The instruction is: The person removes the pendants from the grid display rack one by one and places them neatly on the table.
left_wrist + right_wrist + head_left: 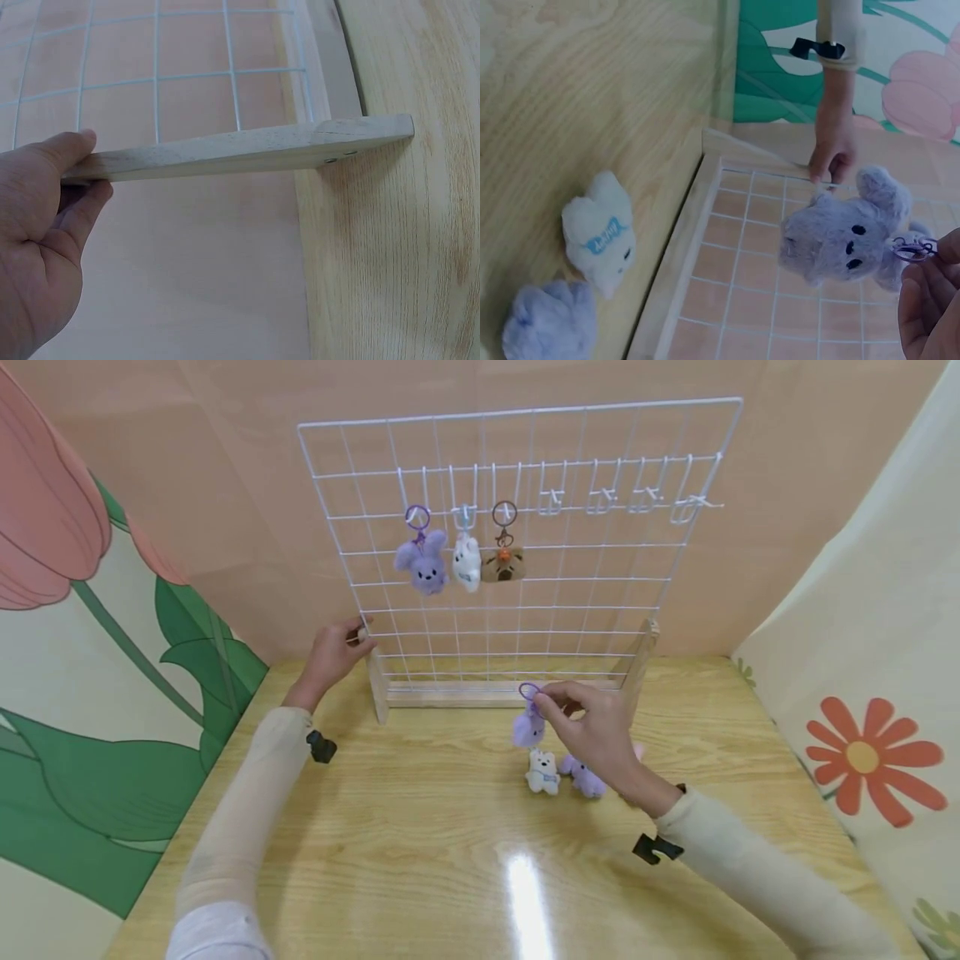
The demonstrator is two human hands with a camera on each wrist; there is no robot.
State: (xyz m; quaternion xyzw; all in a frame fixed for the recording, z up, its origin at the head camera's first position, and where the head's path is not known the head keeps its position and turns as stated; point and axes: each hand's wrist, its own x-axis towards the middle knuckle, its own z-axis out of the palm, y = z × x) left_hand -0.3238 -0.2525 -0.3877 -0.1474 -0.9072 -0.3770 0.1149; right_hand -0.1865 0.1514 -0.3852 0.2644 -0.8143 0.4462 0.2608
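My left hand (337, 656) pinches the upper end of the wooden side post (217, 150) of a white wire grid rack (495, 631). Over the table, in front of the rack's lower right half, my right hand (596, 727) pinches a purple plush keychain (844, 238) by its ring (529, 692). The plush dangles below the fingers in the head view. Beneath it on the table lie a white plush keychain (542, 772) with a blue band and another purple plush keychain (587, 778), partly hidden by the right hand.
From the rack's hooks hang a purple plush (423, 564), a white plush (467, 562) and a brown plush (504, 565). Several bare hooks (602, 500) line up to their right. A pink bit of something (638, 752) shows behind the right wrist.
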